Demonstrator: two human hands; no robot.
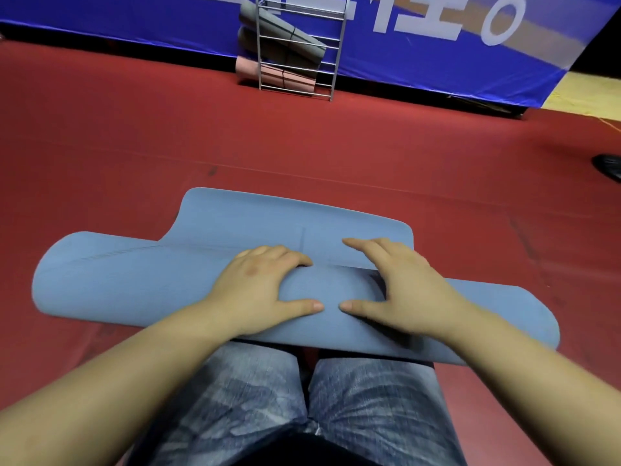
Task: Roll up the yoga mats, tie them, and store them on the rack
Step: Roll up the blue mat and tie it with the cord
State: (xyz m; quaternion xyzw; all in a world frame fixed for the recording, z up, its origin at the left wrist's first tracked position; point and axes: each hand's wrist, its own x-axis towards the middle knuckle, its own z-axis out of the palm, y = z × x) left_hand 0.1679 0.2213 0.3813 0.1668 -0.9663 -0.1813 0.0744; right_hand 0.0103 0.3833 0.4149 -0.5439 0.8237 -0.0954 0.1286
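Note:
A blue yoga mat [111,274] lies on the red floor in front of my knees, mostly rolled into a thick roll running left to right, with a short flat flap [268,216] still spread beyond it. My left hand [265,284] rests on top of the roll near its middle, fingers curved over the far side and thumb on the near side. My right hand [400,284] lies beside it the same way, fingers spread over the roll. A metal wire rack [299,52] stands at the far wall, holding two grey rolled mats [282,31] and a pink one [272,74].
Red carpet floor [336,146] stretches between me and the rack. A blue banner [437,55] runs along the back wall. A dark object [610,166] sits at the right edge. My jeans-clad knees [302,398] are just behind the roll.

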